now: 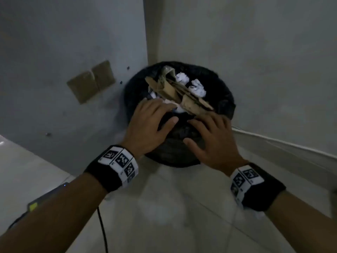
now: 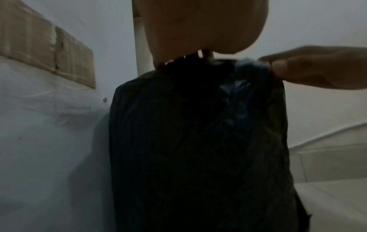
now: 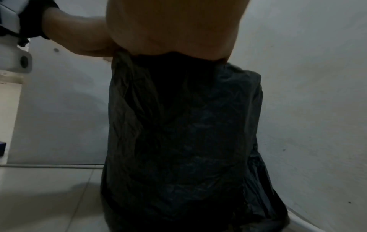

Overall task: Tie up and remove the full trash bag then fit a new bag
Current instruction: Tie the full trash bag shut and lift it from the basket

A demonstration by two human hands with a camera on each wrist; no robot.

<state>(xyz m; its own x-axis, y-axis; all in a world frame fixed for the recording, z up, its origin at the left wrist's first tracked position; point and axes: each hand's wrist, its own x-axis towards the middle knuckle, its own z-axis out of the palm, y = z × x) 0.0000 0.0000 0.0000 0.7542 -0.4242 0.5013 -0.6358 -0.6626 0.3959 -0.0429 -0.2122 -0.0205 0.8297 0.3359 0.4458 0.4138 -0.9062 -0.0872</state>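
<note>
My left hand lies with fingers spread on the near rim of the black trash bag; my right hand pinches that rim just beside it. The bag, full of cardboard and crumpled paper, stands on the floor in the wall corner, walls crowding two sides and bare floor toward me.

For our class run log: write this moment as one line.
step: loosening bag edge | left hand: on trash bag rim | right hand: pinching rim | bag: full, untied
</note>
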